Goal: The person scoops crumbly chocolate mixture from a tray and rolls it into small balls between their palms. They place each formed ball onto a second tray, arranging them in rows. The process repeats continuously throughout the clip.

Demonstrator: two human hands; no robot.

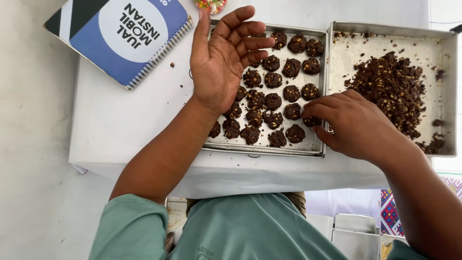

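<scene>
A metal baking tray (262,149) holds several dark chocolate dough balls (273,81) set in rows. My left hand (222,60) hovers open, palm showing, over the tray's left part with nothing in it. My right hand (353,124) rests at the tray's right edge, its fingertips pinched on a dough ball (311,121) sitting on the tray. To the right, a second metal tray (450,96) holds a loose pile of chocolate dough (392,86) with pale bits in it.
A spiral-bound blue and white notebook (120,33) lies at the back left of the white table (125,120). A small container of coloured sprinkles (211,5) peeks in at the top edge. Empty metal tins (355,231) stand below the table at the lower right.
</scene>
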